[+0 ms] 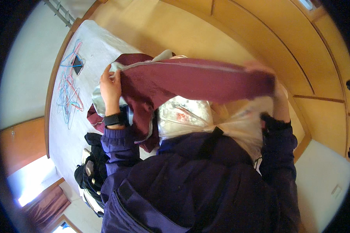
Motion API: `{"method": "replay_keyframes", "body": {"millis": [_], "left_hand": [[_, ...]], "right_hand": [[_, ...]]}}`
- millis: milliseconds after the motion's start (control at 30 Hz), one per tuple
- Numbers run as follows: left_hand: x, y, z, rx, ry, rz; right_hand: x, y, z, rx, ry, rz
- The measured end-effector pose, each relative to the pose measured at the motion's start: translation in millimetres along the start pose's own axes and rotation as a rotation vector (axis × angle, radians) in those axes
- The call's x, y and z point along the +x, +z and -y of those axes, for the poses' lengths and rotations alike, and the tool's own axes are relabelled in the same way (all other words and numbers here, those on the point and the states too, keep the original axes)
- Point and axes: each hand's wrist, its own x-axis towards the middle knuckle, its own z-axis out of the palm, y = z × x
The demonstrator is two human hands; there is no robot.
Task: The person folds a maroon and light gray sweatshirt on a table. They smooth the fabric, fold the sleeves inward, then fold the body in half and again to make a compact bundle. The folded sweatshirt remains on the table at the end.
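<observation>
A maroon garment (192, 78) with pale grey piping is stretched sideways in front of my chest. My left hand (111, 88) grips its left part, where a light grey lining shows by the fingers. At the other end, my right hand (280, 91) holds the narrow end of a long maroon piece, perhaps a sleeve; motion blurs the fingers there. More maroon cloth hangs below my left forearm. Under the stretched part lies a clear plastic bag (189, 113) with pale, partly red contents, close against my jacket.
Tangled wire hangers (68, 93) and a dark phone-like object (78, 65) lie on the white-covered bed (90, 46). Dark clothing (90, 171) is heaped by my left elbow. Wooden cabinets (268, 38) line the right side beyond the yellowish floor (128, 20).
</observation>
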Motion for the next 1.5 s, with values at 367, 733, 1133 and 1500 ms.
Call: {"method": "replay_keyframes", "body": {"millis": [367, 733, 1133, 1500], "left_hand": [[-124, 10, -1, -0.118, -0.136, 0.497], [-131, -56, 12, -1.881, -0.718, 0.401], [-145, -80, 54, -1.544, -0.732, 0.018], [-134, -47, -37, -1.324, -0.841, 0.047]], "right_hand": [[23, -35, -35, 0.929, -0.033, -0.212], [90, 20, -2, 1.057, -0.138, 0.134], [152, 112, -7, -0.737, 0.393, 0.002], [168, 188, 58, -0.167, -0.178, -0.321]]}}
